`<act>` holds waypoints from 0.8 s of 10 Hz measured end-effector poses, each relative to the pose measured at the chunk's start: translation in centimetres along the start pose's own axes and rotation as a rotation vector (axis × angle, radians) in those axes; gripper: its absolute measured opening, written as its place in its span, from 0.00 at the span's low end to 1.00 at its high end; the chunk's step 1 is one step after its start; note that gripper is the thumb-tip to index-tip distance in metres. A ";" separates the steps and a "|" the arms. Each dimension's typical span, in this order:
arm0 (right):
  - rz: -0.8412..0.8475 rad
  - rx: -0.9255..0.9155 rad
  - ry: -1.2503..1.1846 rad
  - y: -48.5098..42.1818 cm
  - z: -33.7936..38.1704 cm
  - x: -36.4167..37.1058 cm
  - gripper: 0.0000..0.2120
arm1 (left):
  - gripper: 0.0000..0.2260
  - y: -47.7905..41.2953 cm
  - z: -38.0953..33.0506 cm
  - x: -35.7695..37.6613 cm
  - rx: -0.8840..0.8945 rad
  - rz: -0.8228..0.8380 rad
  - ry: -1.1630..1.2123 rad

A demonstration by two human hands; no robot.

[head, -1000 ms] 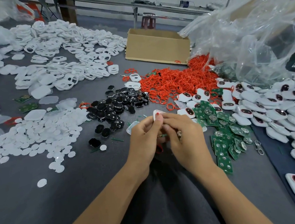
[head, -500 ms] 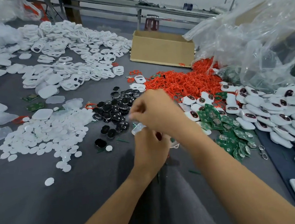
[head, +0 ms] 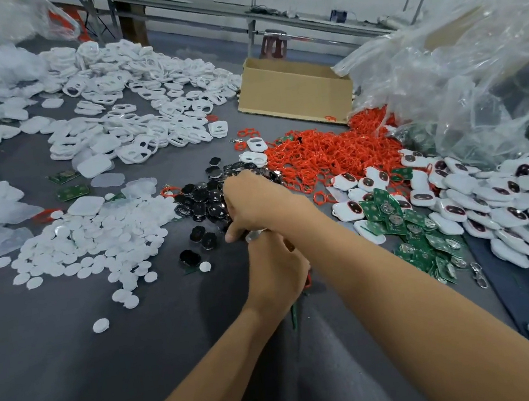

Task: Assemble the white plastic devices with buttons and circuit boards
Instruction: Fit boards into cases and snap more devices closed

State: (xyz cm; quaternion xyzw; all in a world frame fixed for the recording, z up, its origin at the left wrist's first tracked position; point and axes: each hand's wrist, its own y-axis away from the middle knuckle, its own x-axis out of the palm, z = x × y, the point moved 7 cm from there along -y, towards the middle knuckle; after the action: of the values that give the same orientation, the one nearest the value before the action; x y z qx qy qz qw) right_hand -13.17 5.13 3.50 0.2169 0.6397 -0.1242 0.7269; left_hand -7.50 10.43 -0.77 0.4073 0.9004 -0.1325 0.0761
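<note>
White device (head: 254, 235), mostly hidden, sits in the curled left hand (head: 275, 272). At its 12 o'clock the right hand (head: 253, 201) bends down on the black buttons (head: 205, 201); whether it grips one, nobody can tell. Green circuit boards (head: 387, 210) lie at 3 o'clock.

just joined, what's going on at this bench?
A person is putting small parts together by hand at a grey table. The left hand grips a small part, mostly hidden. The right hand is crossed over it, fingers down on the pile of black buttons; whether it has one cannot be seen. Green circuit boards and red rings lie to the right, with assembled white devices heaped beyond.
</note>
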 end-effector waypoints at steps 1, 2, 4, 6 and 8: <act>0.010 -0.024 0.008 -0.4 0.2 -0.3 0.19 | 0.04 -0.1 -0.3 -0.2 0.030 -0.020 -0.006; 0.004 -0.067 0.026 -0.6 0.3 -0.5 0.13 | 0.18 -0.4 0.5 0.3 -0.049 0.013 0.012; -0.367 0.046 -0.278 2.0 -3.8 -3.8 0.06 | 0.12 -0.7 0.5 0.5 -0.085 0.039 0.076; -0.577 0.167 -0.668 10.6 -9.5 -3.0 0.05 | 0.05 -0.9 1.1 1.2 -0.141 0.124 0.238; -0.585 0.262 -0.758 12.4 -10.9 0.5 0.08 | 0.08 -0.7 0.8 1.7 -0.119 0.209 0.247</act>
State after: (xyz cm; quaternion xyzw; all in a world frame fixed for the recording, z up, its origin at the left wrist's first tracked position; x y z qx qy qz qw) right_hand -16.95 21.17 3.96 0.0573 0.3436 -0.4726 0.8095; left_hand -9.11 11.00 -1.87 0.5068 0.8619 -0.0193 0.0020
